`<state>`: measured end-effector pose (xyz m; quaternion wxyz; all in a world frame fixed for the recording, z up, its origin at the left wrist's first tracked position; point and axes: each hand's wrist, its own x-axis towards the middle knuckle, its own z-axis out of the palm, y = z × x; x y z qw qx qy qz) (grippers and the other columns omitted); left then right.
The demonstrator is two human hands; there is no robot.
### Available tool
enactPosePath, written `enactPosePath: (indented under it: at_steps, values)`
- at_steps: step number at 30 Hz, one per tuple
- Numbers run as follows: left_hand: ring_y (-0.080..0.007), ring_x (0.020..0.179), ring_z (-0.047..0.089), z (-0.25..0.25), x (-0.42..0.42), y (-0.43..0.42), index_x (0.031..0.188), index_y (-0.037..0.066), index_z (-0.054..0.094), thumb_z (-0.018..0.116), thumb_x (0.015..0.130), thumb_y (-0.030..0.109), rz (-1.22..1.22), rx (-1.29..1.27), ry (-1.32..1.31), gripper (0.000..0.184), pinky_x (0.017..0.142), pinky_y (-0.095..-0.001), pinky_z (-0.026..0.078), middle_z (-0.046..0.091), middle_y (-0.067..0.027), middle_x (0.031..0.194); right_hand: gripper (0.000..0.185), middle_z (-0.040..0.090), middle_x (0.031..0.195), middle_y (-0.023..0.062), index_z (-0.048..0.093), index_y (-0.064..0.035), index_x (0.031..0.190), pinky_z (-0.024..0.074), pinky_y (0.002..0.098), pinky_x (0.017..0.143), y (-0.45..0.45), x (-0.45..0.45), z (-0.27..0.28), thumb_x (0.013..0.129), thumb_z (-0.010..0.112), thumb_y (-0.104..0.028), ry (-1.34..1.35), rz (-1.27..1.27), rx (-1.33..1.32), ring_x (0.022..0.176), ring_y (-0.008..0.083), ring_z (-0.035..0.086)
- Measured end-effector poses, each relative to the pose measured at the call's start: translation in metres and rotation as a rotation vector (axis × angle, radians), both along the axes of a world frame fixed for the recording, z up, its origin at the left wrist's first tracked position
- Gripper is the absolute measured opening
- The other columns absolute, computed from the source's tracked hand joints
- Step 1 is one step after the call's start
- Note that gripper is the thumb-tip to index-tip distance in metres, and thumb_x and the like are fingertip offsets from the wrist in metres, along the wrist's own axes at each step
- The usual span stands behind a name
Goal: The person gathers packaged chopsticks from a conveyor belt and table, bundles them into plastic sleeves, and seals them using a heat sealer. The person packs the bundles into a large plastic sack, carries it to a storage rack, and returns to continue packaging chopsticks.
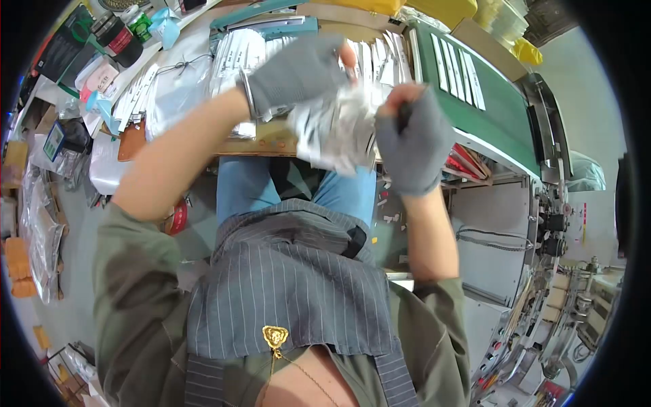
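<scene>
nearest the camera, a gold pendant [275,337] hangs on a chain over a dark pinstriped apron [291,292], with blue jeans [247,186] beyond it, seated at a cluttered counter [268,139]. past the knees, a pale, crinkled packet [337,132] with dark markings is up in the air between the two hands, in front of the counter's near edge, and blurred. the left hand [291,74], in a grey fingerless glove, reaches in above it, fingers curled closed and gripping its upper part. the right hand [415,139], gloved alike, is bunched at the packet's other side, fingers closed on its edge, though blur softens the exact grip. behind them, printed white strips [237,57] lie in rows on the counter. to the right, four more strips [456,71] rest side by side on a green board [503,129]. to the left are clear plastic sheets [180,91], and farther off a dark jar [116,41] beside a green can [139,26].
</scene>
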<state>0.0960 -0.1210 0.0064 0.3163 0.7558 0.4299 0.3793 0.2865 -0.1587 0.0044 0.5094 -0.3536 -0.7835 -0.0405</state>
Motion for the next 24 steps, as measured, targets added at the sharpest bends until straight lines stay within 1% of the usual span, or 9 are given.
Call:
enactPosePath:
  at_steps: [3, 5, 8, 10, 13, 16, 18, 23, 24]
  values:
    - [-0.0116, 0.057, 0.053, 0.009, -0.024, 0.035, 0.085, 0.006, 0.057, 0.056, 0.079, 0.021, 0.148, 0.377, 0.425, 0.017, 0.053, -0.0265, 0.041, 0.057, -0.0027, 0.069, 0.008, 0.058, 0.063, 0.0139, 0.057, -0.0099, 0.083, 0.0456, 0.0359, 0.053, 0.052, 0.021, 0.005, 0.075, 0.058, -0.013, -0.323, -0.322, -0.18, 0.057, 0.0288, 0.059]
    - [-0.0158, 0.06, 0.061, 0.034, -0.02, 0.033, 0.077, 0.003, 0.062, 0.058, 0.08, 0.024, 0.125, -0.444, 0.718, 0.021, 0.053, -0.0265, 0.048, 0.062, -0.0086, 0.069, 0.011, 0.062, 0.07, 0.0161, 0.061, -0.0096, 0.081, 0.047, 0.0411, 0.057, 0.065, 0.031, 0.021, 0.078, 0.055, -0.018, -0.423, -0.349, -0.251, 0.064, 0.0339, 0.061]
    - [-0.0152, 0.053, 0.06, 0.044, -0.034, 0.047, 0.072, 0.0, 0.063, 0.055, 0.081, 0.019, -0.043, 0.187, 0.487, 0.022, 0.051, -0.0263, 0.049, 0.064, -0.0108, 0.068, 0.016, 0.061, 0.06, 0.0103, 0.063, -0.0061, 0.077, 0.0477, 0.0332, 0.058, 0.058, 0.039, 0.045, 0.079, 0.053, -0.019, -0.142, -0.335, -0.236, 0.053, 0.0227, 0.059]
    - [-0.0154, 0.049, 0.06, 0.046, -0.018, 0.046, 0.072, -0.001, 0.064, 0.05, 0.081, 0.012, 0.249, 0.013, 0.102, 0.021, 0.052, -0.0267, 0.05, 0.066, -0.0112, 0.065, 0.019, 0.059, 0.057, 0.0063, 0.063, -0.0041, 0.078, 0.0463, 0.0291, 0.056, 0.082, 0.046, 0.031, 0.079, 0.053, -0.02, -0.004, -0.283, -0.238, 0.05, 0.0146, 0.056]
    - [-0.0139, 0.049, 0.062, 0.047, -0.009, 0.049, 0.076, 0.001, 0.066, 0.047, 0.081, 0.013, 0.01, -0.154, 0.716, 0.023, 0.053, -0.0261, 0.05, 0.066, -0.0079, 0.062, 0.018, 0.059, 0.057, 0.0064, 0.061, -0.0013, 0.077, 0.0435, 0.0259, 0.051, 0.106, 0.054, 0.026, 0.079, 0.052, -0.018, -0.335, -0.318, -0.601, 0.052, 0.0126, 0.056]
    - [-0.0092, 0.045, 0.053, 0.043, -0.011, 0.045, 0.097, -0.002, 0.064, 0.046, 0.084, 0.017, 0.137, 0.025, 0.149, 0.029, 0.045, -0.0232, 0.044, 0.061, -0.0062, 0.06, 0.014, 0.054, 0.056, 0.0039, 0.058, -0.0009, 0.077, 0.0406, 0.0259, 0.049, 0.104, 0.068, 0.027, 0.079, 0.05, -0.013, 0.154, -0.097, -0.657, 0.051, 0.0118, 0.052]
    - [-0.0095, 0.046, 0.054, 0.024, -0.007, 0.051, 0.097, -0.003, 0.063, 0.046, 0.085, 0.016, 0.11, -0.013, 0.197, 0.029, 0.045, -0.0234, 0.045, 0.062, -0.0077, 0.061, 0.012, 0.051, 0.057, 0.0018, 0.058, -0.0004, 0.078, 0.0393, 0.025, 0.048, 0.11, 0.071, 0.012, 0.079, 0.051, -0.01, 0.041, -0.021, -1.051, 0.05, 0.0104, 0.05]
    - [-0.0066, 0.045, 0.053, 0.056, -0.006, 0.041, 0.1, -0.004, 0.063, 0.052, 0.085, 0.018, 0.004, -0.161, 0.005, 0.029, 0.044, -0.021, 0.043, 0.061, -0.0067, 0.059, 0.013, 0.056, 0.061, 0.0031, 0.058, -0.0007, 0.084, 0.0424, 0.0271, 0.052, 0.096, 0.074, 0.063, 0.081, 0.055, -0.013, -0.012, 0.025, -0.617, 0.053, 0.0129, 0.053]
    - [-0.0066, 0.045, 0.053, 0.069, -0.005, 0.033, 0.1, -0.004, 0.063, 0.052, 0.085, 0.018, 0.002, -0.154, 0.005, 0.029, 0.044, -0.021, 0.043, 0.061, -0.0067, 0.059, 0.017, 0.057, 0.061, 0.0073, 0.059, -0.0035, 0.088, 0.0441, 0.031, 0.054, 0.085, 0.056, 0.079, 0.082, 0.058, -0.02, -0.126, 0.002, -0.203, 0.056, 0.0192, 0.056]
